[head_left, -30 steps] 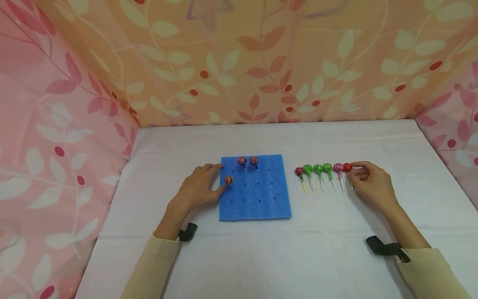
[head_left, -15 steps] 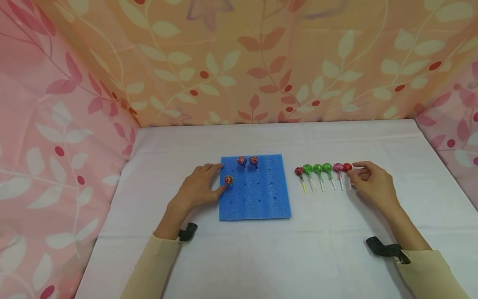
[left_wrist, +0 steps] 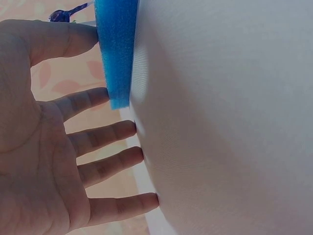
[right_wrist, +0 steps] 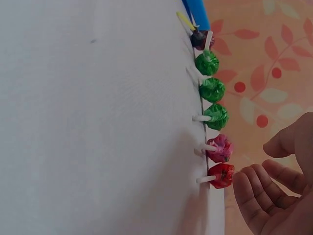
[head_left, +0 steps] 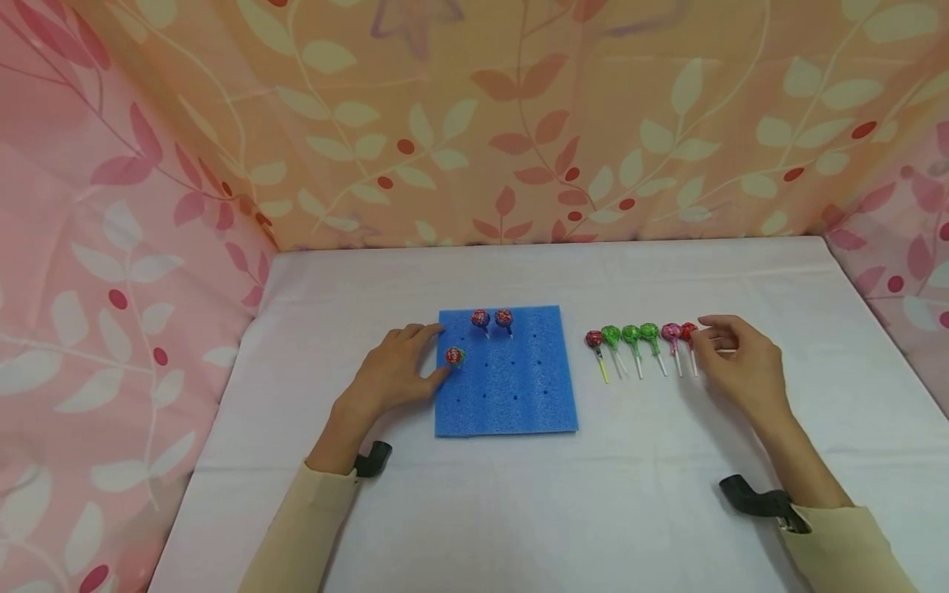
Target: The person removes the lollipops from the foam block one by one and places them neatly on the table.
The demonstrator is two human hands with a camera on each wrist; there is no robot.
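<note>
My left hand [head_left: 396,368] lies at the left edge of a blue foam board [head_left: 519,412], with thumb and index fingertip on its edge and the other fingers spread straight in the left wrist view. Three wrapped lollipops stand in the board: two dark ones, one a blue-red lollipop [head_left: 480,319], and a red-green lollipop [head_left: 455,356] by my thumb. My right hand [head_left: 745,362] is beside a red lollipop [right_wrist: 221,176], the rightmost in a row on the table. Its fingers bend loosely, a fingertip right at the wrapper; thumb and fingers are apart with nothing between them.
Left of the red lollipop lie a pink lollipop [head_left: 670,332], several green lollipops, one a green lollipop [head_left: 631,334], and a dark red lollipop [head_left: 594,338] with a yellow stick. Small holes dot the board. Patterned cloth [head_left: 445,189] walls surround the white table [head_left: 519,511].
The red lollipop's stick has swung slightly left, nearer the pink one. My right hand and wrist have shifted a little. My left hand stays where it was.
</note>
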